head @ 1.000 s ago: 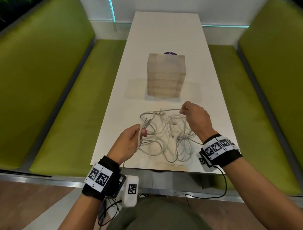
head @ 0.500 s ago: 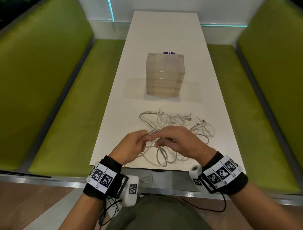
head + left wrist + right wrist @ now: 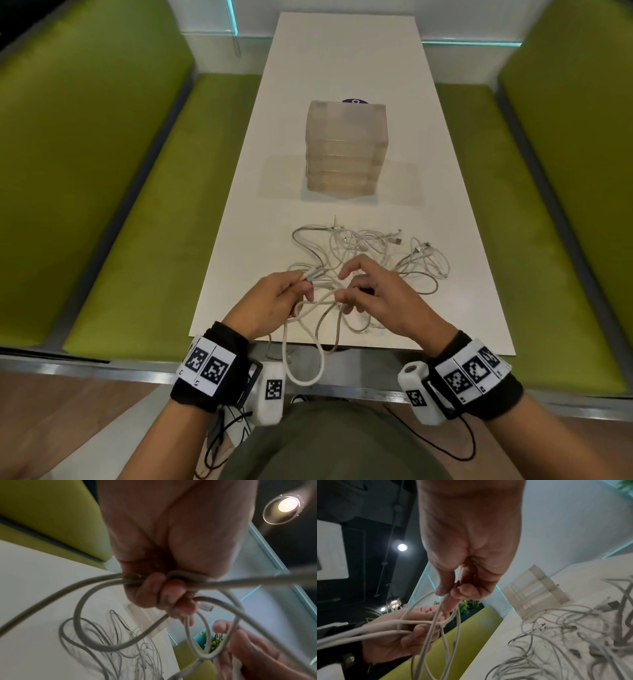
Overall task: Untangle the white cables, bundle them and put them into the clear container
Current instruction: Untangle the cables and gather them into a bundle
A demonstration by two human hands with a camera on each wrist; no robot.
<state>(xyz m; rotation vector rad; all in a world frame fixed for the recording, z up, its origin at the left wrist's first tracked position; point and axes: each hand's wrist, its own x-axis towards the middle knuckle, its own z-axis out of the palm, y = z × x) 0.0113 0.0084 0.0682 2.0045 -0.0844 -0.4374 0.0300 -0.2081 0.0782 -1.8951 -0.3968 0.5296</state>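
White cables [image 3: 359, 260] smooth, matt; container [image 3: 346, 147] frosted translucent plastic; table [image 3: 342, 61] smooth matt white; benches [image 3: 144, 192] green cloth

The container [image 3: 346, 147] stands mid-surface [image 3: 462, 274]. Nearer than the container lies the cable tangle [image 3: 368, 260]. Nearer again, both hands: left hand [image 3: 274, 301] left of the tangle, right hand [image 3: 383, 301] over it.

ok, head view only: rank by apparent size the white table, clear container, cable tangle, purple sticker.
1. white table
2. clear container and cable tangle: too close to call, since the tangle spreads wider but is loose and partly hidden by the hands
3. purple sticker, mostly hidden behind the container
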